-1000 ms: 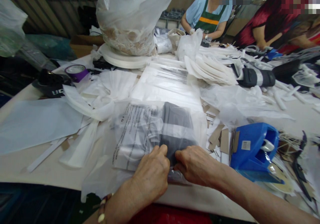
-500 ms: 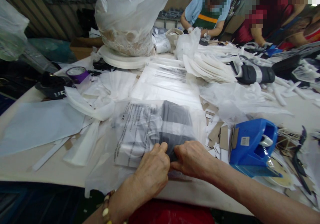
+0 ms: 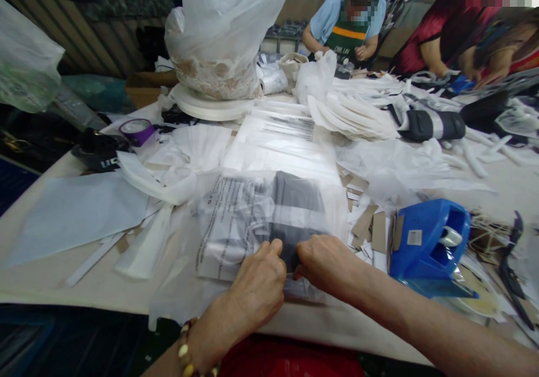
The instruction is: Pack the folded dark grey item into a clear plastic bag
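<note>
A clear plastic bag [image 3: 229,225] printed with dark text lies in front of me. Inside it shows a dark grey, padded-looking item [image 3: 297,192] with a pale band around it; its exact kind is blurred by the plastic. My left hand [image 3: 259,279] is closed on the near edge of the bag, thumb and fingers pressed together. Just to its right, my right hand [image 3: 324,262] has its fingers curled on the same edge, near the dark item. The fingertips of both hands are partly hidden.
A blue tape dispenser [image 3: 427,248] stands at the right, beside cardboard scraps [image 3: 370,225]. Flat plastic bags [image 3: 282,141] are stacked beyond my hands. Purple tape [image 3: 137,132] lies at the left. A large filled bag [image 3: 214,46] stands behind. Co-workers [image 3: 351,29] are across the table.
My right hand has shifted slightly to the right, away from the left one, and more of the bag's near edge shows beneath it. The view has moved a little.
</note>
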`<state>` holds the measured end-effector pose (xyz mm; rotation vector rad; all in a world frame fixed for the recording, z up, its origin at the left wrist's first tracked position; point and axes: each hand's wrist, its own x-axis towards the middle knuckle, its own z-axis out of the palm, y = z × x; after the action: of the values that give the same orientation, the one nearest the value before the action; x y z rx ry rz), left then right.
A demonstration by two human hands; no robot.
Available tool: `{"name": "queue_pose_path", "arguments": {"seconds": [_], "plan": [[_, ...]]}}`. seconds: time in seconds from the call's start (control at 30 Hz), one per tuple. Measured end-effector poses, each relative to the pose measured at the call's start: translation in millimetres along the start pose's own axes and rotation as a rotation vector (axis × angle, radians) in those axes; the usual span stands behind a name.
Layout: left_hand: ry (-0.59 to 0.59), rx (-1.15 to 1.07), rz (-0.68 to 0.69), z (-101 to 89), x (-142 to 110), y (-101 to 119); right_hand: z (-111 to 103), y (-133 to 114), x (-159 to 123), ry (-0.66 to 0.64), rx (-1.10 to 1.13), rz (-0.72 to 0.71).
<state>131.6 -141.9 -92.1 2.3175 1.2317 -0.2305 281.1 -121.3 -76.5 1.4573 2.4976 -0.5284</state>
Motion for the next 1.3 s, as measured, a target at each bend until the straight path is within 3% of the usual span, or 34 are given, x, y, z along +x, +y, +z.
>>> {"name": "queue_pose_path", "arguments": {"seconds": [0.13,0.23,0.33,0.4,0.5,0.53,0.67,0.83,0.93,1.07,1.17,1.3], "plan": [[0.014,0.0,-0.004,1.2,0,0,-3,11,5,-0.088,-0.037,0.034],[0.017,0.005,-0.015,1.2,0,0,-5,30,5,-0.066,-0.027,0.077],[0.02,0.008,-0.007,1.5,-1,0,-3,45,-5,0.016,-0.051,0.148],[0.019,0.011,0.008,2.8,0,-1,4,47,-17,0.188,-0.075,0.175],[0.03,0.011,0.017,5.0,-1,-3,20,28,-35,0.547,0.039,0.095],[0.044,0.013,0.018,5.2,-3,-3,27,18,-38,0.613,0.134,0.041],[0.081,0.025,0.064,4.0,-12,-1,52,-19,-34,0.603,0.385,-0.104],[0.288,0.075,0.137,15.0,-41,-6,63,-24,-15,0.57,0.31,-0.114],[0.473,0.128,0.142,29.1,-73,-27,65,-18,-13,0.616,0.258,-0.146],[0.733,0.249,0.163,46.1,-121,-78,66,-19,-14,0.655,0.203,-0.167],[0.777,0.348,0.158,53.2,-140,-112,66,-21,-14,0.678,0.159,-0.166],[0.856,0.365,0.264,54.4,-140,-134,67,-25,-12,0.717,0.1,-0.155]]}}
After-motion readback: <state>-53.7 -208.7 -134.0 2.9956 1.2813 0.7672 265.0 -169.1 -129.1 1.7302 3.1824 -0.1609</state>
